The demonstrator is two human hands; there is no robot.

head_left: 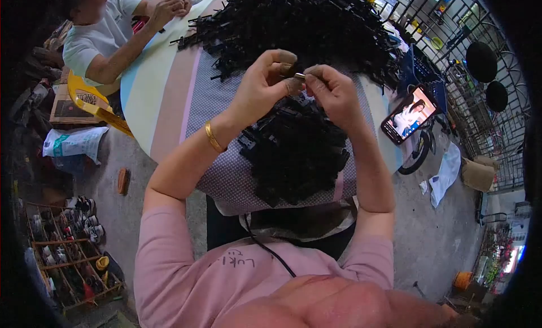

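Note:
My left hand [264,84] and my right hand [336,93] meet above the table, their fingertips pinched together. Between them is a small, shiny, metal-looking piece [300,75], mostly covered by the fingers, so its exact kind does not show. The fingertips of both hands look grey. Below my hands, at the near edge of the table, lies a smaller heap of black parts [299,153], apparently plastic. Beyond them rises a large pile of similar thin black parts [305,31].
A round table [175,96] with a striped, patterned cover bears both heaps. A lit phone [409,114] stands at its right edge, near a dark blue crate [420,68]. Another person [104,40] sits at the far left, hands together over the table. A shoe rack [65,254] stands lower left.

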